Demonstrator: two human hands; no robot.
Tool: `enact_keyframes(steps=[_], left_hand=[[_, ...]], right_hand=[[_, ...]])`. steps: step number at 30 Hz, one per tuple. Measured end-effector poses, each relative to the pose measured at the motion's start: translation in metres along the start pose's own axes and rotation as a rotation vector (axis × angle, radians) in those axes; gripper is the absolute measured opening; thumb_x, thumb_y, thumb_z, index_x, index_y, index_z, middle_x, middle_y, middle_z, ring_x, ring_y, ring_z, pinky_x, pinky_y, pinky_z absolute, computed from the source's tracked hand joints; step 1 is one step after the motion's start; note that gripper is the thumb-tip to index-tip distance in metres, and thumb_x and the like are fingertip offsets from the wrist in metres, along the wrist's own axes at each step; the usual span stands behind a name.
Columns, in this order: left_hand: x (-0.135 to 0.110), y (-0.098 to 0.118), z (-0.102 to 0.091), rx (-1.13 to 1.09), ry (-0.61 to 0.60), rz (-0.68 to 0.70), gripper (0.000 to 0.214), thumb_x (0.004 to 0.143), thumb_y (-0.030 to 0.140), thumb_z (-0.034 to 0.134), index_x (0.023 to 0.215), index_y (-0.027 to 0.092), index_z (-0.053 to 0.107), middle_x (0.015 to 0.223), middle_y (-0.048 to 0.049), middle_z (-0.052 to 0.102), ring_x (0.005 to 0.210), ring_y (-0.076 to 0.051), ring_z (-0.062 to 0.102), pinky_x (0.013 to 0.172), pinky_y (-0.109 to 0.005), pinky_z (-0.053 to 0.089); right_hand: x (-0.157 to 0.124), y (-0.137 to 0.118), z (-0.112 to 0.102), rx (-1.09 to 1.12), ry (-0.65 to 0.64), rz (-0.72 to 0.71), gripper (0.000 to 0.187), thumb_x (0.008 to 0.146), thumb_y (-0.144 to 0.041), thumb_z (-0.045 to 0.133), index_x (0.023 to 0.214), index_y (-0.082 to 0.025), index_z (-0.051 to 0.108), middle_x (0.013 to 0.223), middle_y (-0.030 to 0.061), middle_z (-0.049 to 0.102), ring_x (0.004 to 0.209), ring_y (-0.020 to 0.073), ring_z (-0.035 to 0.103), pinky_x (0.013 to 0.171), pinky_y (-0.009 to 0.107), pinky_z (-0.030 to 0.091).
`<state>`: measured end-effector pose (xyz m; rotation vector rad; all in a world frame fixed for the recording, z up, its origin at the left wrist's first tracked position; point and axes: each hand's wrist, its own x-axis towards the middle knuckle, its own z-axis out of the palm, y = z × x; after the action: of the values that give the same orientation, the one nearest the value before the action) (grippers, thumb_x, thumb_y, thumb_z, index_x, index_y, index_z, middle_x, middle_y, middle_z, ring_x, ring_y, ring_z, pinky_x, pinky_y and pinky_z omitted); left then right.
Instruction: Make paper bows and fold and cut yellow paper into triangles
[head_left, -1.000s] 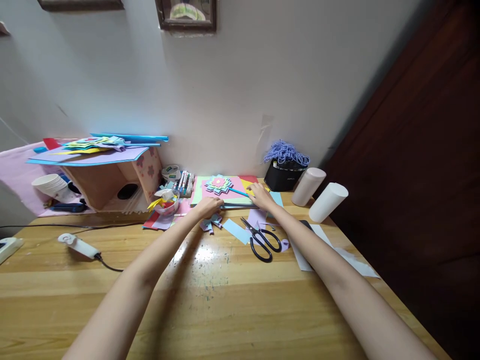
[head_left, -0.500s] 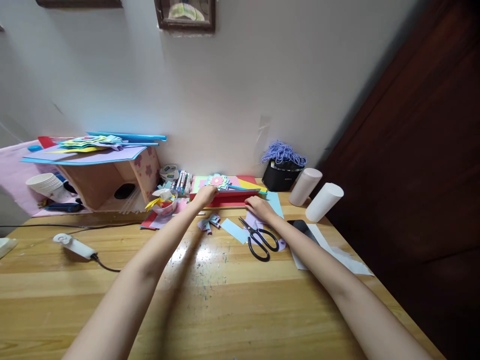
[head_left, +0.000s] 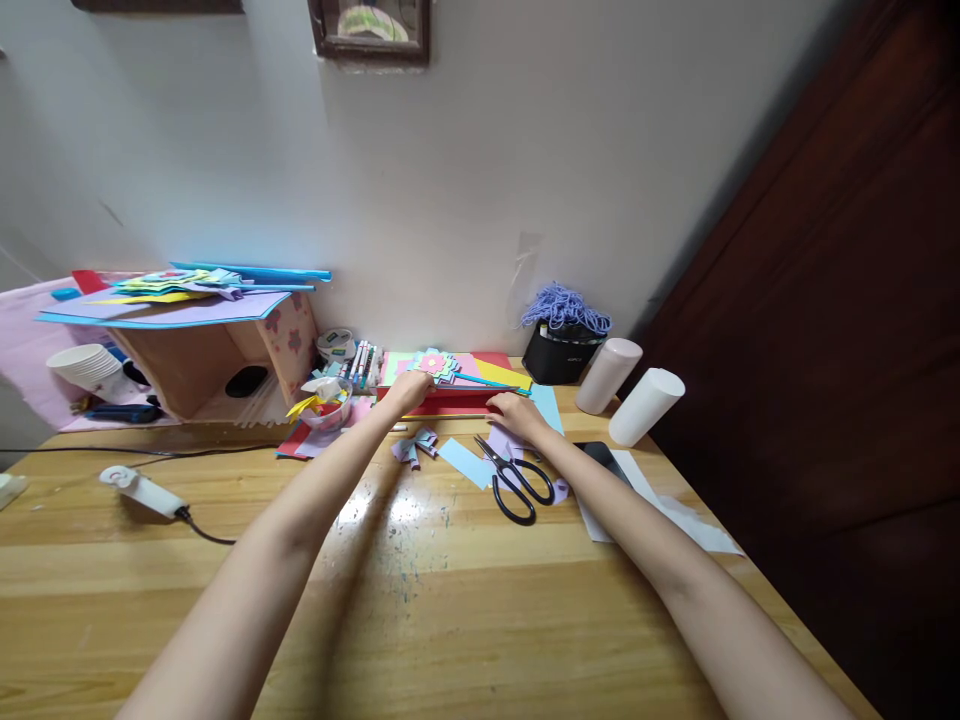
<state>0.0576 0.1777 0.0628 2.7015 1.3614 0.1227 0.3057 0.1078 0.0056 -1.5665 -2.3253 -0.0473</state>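
My left hand [head_left: 411,391] is closed on the front edge of the upper sheets in a stack of coloured paper [head_left: 491,374] by the wall. These sheets are raised, and a red sheet [head_left: 457,402] shows in the gap below. My right hand [head_left: 517,414] has its fingers bent at the stack's front edge, on the red paper; its fingertips are partly hidden. A layered paper flower [head_left: 433,364] and a thin blue paper strip [head_left: 487,382] lie on top. Black-handled scissors [head_left: 516,480] rest partly open on purple paper, near a light blue paper piece [head_left: 465,463] and a paper bow [head_left: 415,447].
Two white paper rolls [head_left: 646,407] stand right of a black holder [head_left: 559,350] with purple yarn. A phone [head_left: 600,455] lies under my right forearm. At left are a glue gun [head_left: 142,490] with its cord, a bowl of scraps [head_left: 327,405] and a cardboard box [head_left: 202,365].
Both hands keep nearly the same place at the paper stack. The raised sheets tilt slightly differently, and the whole view has shifted a little.
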Motion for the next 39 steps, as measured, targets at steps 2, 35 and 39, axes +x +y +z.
enact_keyframes(steps=[2, 35, 39], left_hand=[[0.0, 0.0, 0.0, 0.002, -0.004, 0.0, 0.033, 0.087, 0.032, 0.051, 0.115, 0.016, 0.052, 0.115, -0.0093, 0.055, 0.098, -0.02, 0.057, 0.082, -0.04, 0.049], [0.006, 0.007, 0.009, -0.018, 0.106, -0.169, 0.032, 0.079, 0.037, 0.049, 0.071, 0.015, 0.069, 0.076, -0.0121, 0.07, 0.075, -0.021, 0.063, 0.062, -0.024, 0.042], [0.007, 0.008, 0.008, -0.014, 0.096, -0.17, 0.029, 0.076, 0.035, 0.05, 0.069, 0.016, 0.07, 0.073, -0.0116, 0.07, 0.071, -0.021, 0.064, 0.059, -0.025, 0.042]], right_hand=[[-0.001, -0.001, -0.001, 0.003, 0.004, 0.002, 0.018, 0.079, -0.026, 0.063, 0.094, -0.018, 0.065, 0.099, 0.0076, 0.069, 0.093, 0.0202, 0.062, 0.079, 0.028, 0.046], [-0.001, -0.003, -0.003, -0.053, 0.179, 0.112, 0.006, 0.086, -0.024, 0.053, 0.084, -0.02, 0.056, 0.086, 0.0053, 0.065, 0.085, 0.0196, 0.057, 0.063, 0.026, 0.038], [0.002, -0.003, 0.002, -0.088, 0.179, 0.048, 0.005, 0.086, -0.022, 0.053, 0.082, -0.019, 0.056, 0.083, 0.0058, 0.063, 0.083, 0.0202, 0.056, 0.064, 0.027, 0.038]])
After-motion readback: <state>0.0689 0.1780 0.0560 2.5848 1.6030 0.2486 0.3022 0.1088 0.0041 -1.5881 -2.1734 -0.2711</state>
